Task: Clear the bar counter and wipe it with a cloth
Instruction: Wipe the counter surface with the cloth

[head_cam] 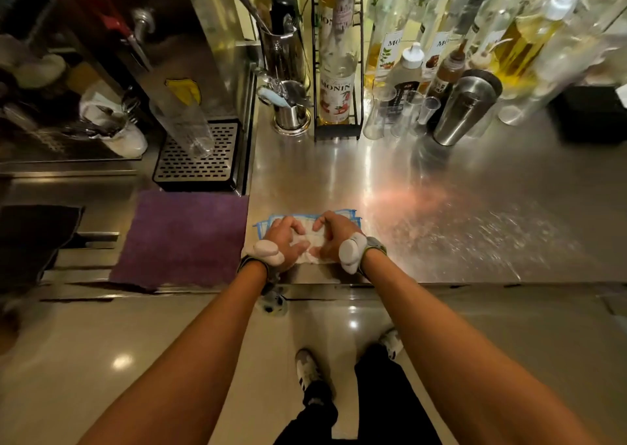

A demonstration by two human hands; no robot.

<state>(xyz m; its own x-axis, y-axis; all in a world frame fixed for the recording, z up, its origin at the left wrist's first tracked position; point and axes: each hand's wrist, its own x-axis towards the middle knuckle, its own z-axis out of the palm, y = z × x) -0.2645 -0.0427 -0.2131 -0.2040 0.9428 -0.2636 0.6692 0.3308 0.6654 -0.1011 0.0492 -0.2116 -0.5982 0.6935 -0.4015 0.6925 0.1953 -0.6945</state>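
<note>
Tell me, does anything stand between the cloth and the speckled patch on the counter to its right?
Nothing visible does. The left hand and the right hand hold the cloth, and the counter between it and the speckled patch is bare steel. The shaker and the glasses stand farther back, off that path.

- Glossy beige floor (135,342) below me, dotted with bright round glints of overhead light.
- Brushed stainless-steel bar counter (475,186) in front of me, carrying a warm pinkish reflection.
- Pale yellow wall (247,23) at the back.
- Tall stainless-steel machine cabinet (203,54) on my left, with a black slotted drip tray (196,159) at its foot.
- Fuzzy purple rectangular mat (179,237) just nearer than that tray.
- Black box (583,115) at far right.
</note>
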